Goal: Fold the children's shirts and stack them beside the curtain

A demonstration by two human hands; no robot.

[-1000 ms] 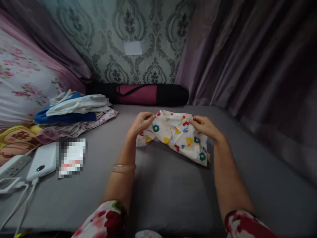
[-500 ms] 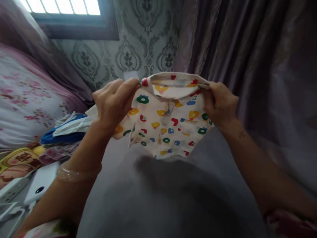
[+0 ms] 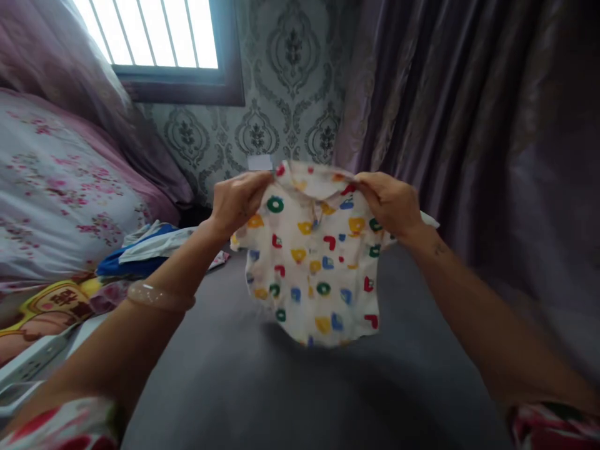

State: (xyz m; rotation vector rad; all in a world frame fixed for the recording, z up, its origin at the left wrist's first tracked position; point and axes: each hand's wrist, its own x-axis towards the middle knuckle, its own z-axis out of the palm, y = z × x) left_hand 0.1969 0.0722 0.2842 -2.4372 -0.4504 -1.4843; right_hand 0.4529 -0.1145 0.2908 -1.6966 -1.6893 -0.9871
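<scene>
A small white short-sleeved shirt (image 3: 309, 250) with red, yellow, green and blue shapes hangs between my hands, its front facing me and its collar at the top. My left hand (image 3: 241, 197) is closed on the shoulder beside the collar. At the opposite shoulder my right hand (image 3: 391, 200) pinches the cloth in the same way. The lower hem hangs loose above a grey sheet (image 3: 220, 375), slightly blurred. Part of the right sleeve is hidden behind my right hand.
On the left lie folded blue and white clothes (image 3: 140, 253), a yellow printed item (image 3: 51, 303) and a white power strip (image 3: 35, 359). Flowered bedding (image 3: 60, 206) rises behind them. Purple curtains (image 3: 435, 125) hang at the right; a barred window (image 3: 154, 34) is at the back.
The shirt now hangs more upright, with its front and hem fully showing. My hands have come a little closer together and sit slightly lower in the view, which has tilted up.
</scene>
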